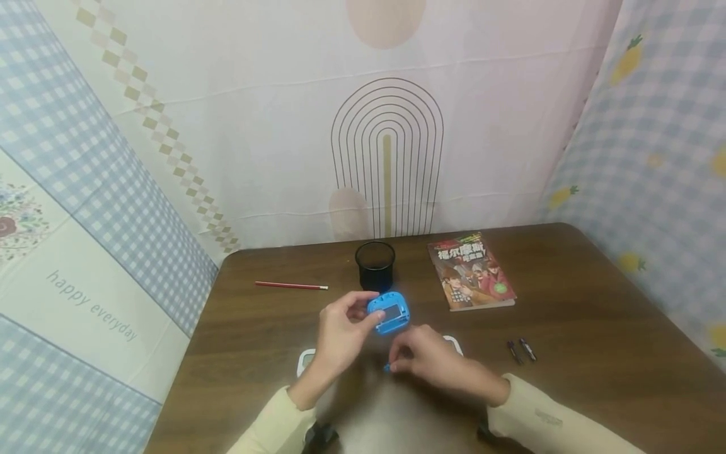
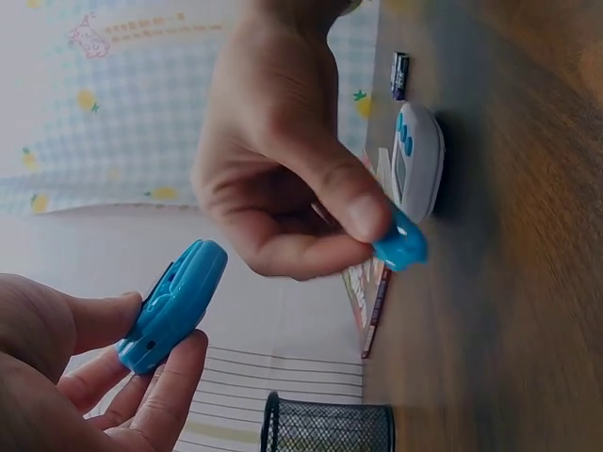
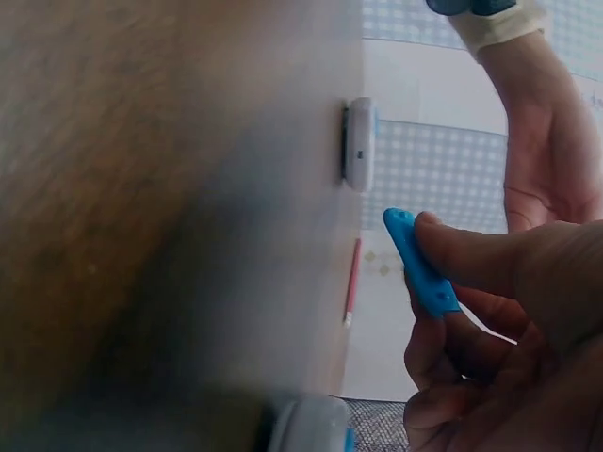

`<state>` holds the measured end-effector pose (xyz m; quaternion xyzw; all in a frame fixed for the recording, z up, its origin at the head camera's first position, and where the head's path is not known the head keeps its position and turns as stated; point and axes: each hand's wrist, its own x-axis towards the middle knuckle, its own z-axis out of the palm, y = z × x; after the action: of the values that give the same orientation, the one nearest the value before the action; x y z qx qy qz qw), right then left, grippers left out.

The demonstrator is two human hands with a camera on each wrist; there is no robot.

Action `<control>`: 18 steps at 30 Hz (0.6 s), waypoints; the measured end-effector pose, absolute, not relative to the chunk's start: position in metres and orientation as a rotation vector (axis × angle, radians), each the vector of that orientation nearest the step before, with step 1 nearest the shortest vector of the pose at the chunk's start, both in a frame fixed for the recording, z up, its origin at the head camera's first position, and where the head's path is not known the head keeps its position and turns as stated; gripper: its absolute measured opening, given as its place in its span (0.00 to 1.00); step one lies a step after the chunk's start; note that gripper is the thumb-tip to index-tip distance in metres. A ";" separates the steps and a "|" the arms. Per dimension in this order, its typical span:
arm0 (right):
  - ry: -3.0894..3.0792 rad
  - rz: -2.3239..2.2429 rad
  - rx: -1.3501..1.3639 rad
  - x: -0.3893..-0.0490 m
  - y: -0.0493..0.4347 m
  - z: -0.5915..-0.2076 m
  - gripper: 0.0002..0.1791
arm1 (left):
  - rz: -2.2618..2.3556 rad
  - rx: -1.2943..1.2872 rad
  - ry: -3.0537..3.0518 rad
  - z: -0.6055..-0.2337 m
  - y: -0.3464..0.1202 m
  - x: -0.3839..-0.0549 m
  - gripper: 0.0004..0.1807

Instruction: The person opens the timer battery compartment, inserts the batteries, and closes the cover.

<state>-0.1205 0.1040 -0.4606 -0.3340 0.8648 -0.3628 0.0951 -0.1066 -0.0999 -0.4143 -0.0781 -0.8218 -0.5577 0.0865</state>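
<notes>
In the head view my left hand (image 1: 346,331) holds up a small blue rounded plastic device (image 1: 389,312), its face with a rectangular recess turned towards me. The left wrist view shows that device (image 2: 174,306) edge-on, thumb on one side and fingers on the other. Lower and to the right, my right hand (image 1: 428,356) pinches a small blue plastic piece (image 1: 387,367) between thumb and fingertips. Seen from the right wrist, this piece (image 3: 421,264) is narrow and elongated. The two blue things are apart.
White devices (image 1: 306,358) lie on both sides, partly behind my hands; one (image 2: 419,160) has blue buttons. Two small batteries (image 1: 520,350) lie at right. Farther back are a red pencil (image 1: 291,285), a black mesh pen cup (image 1: 375,271) and a comic-style book (image 1: 472,272).
</notes>
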 end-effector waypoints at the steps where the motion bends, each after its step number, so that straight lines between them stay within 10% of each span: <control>1: 2.553 -1.052 -0.987 -0.121 0.103 -0.461 0.09 | -1.665 -0.239 -2.447 -0.414 -0.099 -0.106 0.16; 18: 2.634 -0.673 -1.030 -0.115 0.085 -0.465 0.11 | -1.708 -0.249 -2.422 -0.410 -0.099 -0.105 0.16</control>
<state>-0.1155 0.0851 -0.4646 -0.3517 0.8998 -0.2299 0.1171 -0.1052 -0.0991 -0.4096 -0.0833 -0.8115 -0.5723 0.0839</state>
